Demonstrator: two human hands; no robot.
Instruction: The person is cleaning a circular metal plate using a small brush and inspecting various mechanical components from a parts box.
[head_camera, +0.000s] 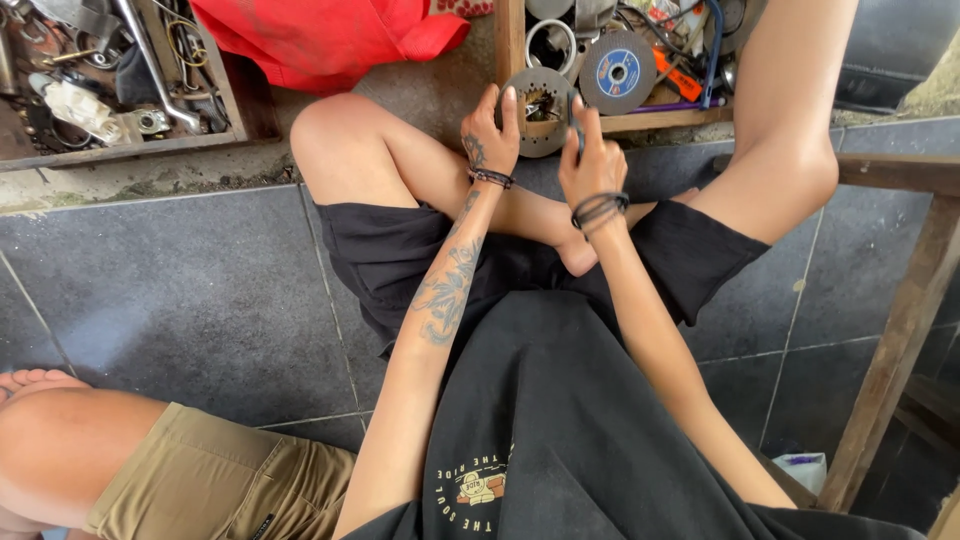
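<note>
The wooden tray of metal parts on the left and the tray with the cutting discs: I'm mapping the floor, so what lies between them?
Head view: a red cloth bunched between the left tray and the disc tray, bare concrete floor below it.

- Illumination: soft, even daylight; overall brightness moderate, no harsh glare.
- Floor tiles (200, 290): dull sheen, faint pale reflection at left.
- Shadows: diffuse, weak, gathered under the legs and the black shirt (560, 420).
- Sharpness: centre crisp; slight softness in the tray clutter along the top.
- Distortion: wide-angle stretch at edges and corners.
</note>
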